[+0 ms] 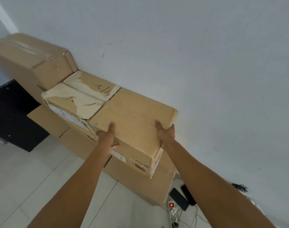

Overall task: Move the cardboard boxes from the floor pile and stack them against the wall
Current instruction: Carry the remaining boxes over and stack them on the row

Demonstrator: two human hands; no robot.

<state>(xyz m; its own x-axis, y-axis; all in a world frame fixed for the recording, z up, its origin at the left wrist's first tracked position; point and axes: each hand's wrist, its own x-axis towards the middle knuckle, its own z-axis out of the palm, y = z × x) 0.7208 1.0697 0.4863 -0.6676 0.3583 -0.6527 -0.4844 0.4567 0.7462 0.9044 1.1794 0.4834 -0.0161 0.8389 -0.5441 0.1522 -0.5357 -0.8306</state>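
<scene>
The left hand (110, 137) and right hand (166, 132) grip the plain cardboard box (134, 112), thumbs on top, upon lower boxes (140, 185) against the wall (189, 63).

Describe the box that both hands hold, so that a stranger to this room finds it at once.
Follow the white wall to the row of cardboard boxes. The plain box lies on top at the right end, nearest the power strip, gripped by the left hand and right hand. Unlike its neighbour box, its top bears no torn tape or handwriting.
</scene>
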